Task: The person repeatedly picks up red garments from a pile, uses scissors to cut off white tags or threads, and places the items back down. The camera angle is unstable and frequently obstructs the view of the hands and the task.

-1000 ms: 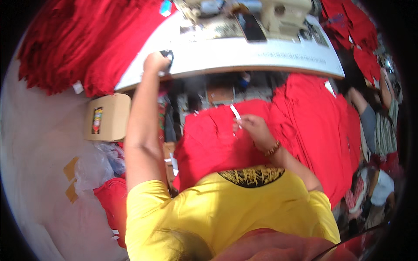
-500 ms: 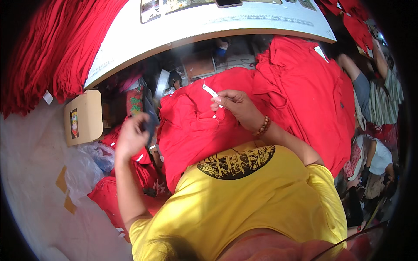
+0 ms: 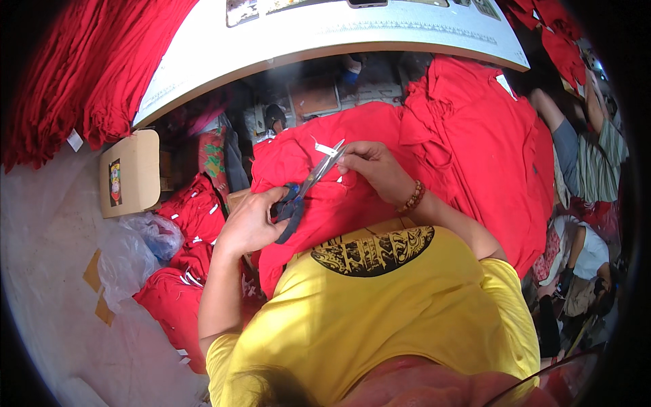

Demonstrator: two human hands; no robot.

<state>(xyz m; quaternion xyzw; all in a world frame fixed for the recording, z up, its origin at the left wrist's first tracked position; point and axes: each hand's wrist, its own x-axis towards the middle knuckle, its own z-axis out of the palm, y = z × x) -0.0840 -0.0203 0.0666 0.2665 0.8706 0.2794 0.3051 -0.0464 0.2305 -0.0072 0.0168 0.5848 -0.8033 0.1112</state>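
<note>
Your left hand (image 3: 252, 220) grips the scissors (image 3: 308, 186), blades up at the white tag (image 3: 325, 148). Your right hand (image 3: 371, 166) pinches the tag on the red shirt (image 3: 352, 203) in your lap.

Soft matt red cloth in the garment (image 3: 352, 203) across the lap. Bright, glossy metal on the blades of the scissors (image 3: 313, 180), dull dark plastic on the handles. Small white paper or fabric tag (image 3: 324, 148), matt. Smooth, pale laminate on the bench (image 3: 325, 37). Plain brown cardboard box (image 3: 130, 173), matt. Thin, crinkled, shiny plastic bag (image 3: 139, 244). Rounded wooden-looking beads on the bracelet (image 3: 412, 198).
</note>
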